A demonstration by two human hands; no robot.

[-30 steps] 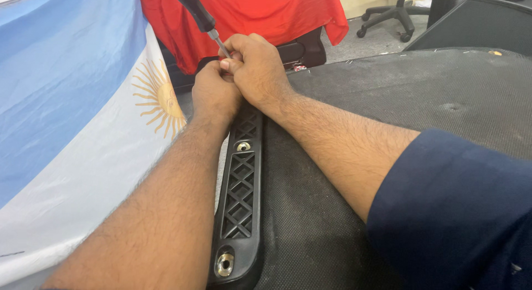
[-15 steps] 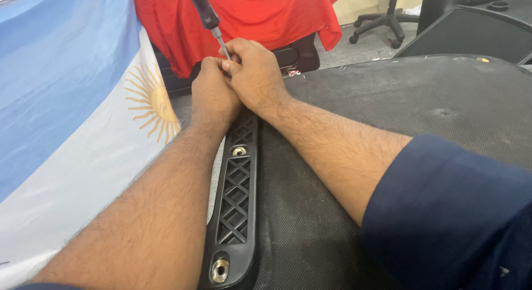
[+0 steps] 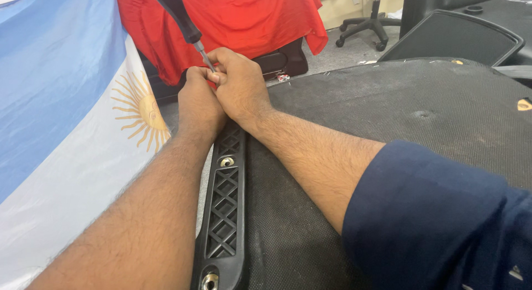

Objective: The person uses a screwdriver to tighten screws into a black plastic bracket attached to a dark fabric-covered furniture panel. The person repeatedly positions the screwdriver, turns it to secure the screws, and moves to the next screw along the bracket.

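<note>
Both hands bunched at far end of black lattice bracket (image 3: 224, 212). Left hand (image 3: 197, 104) and right hand (image 3: 239, 88) pinch screwdriver (image 3: 183, 21) shaft low, tip hidden between fingers. Risk: tilted driver could slip off screw, jabbing fingers or gouging black fabric panel (image 3: 399, 124).

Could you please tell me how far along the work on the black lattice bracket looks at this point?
Two screws already sit in the black lattice bracket, one mid-way and one at its near end. Both the left hand and right hand are bunched at the far end around the shaft of a black-handled screwdriver, its tip hidden by the fingers. Whether that far fastener is seated cannot be seen.
</note>
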